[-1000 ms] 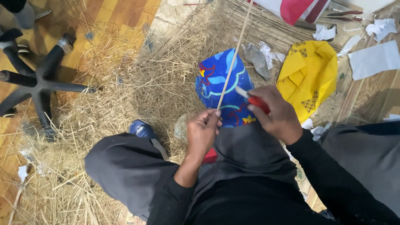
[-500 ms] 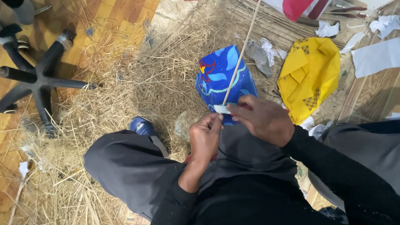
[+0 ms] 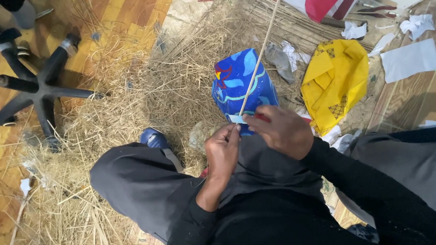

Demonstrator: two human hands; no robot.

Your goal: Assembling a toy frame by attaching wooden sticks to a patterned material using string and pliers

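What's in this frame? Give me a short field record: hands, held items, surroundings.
left hand: pinches a small pale blue strip of tape or paper at the lower end of a long thin pale wooden stick
right hand: closed over the same spot on the stick; a red object shows at its fingers, kind unclear
stick: slants up and away to the top of the view
below hands: blue patterned paper piece
right of it: yellow patterned paper piece
floor: loose dry straw on wood boards
left: black wheeled chair base

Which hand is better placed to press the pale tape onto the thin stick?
Probably the left hand: its fingertips already pinch the tape at the stick. The right hand lies beside it.
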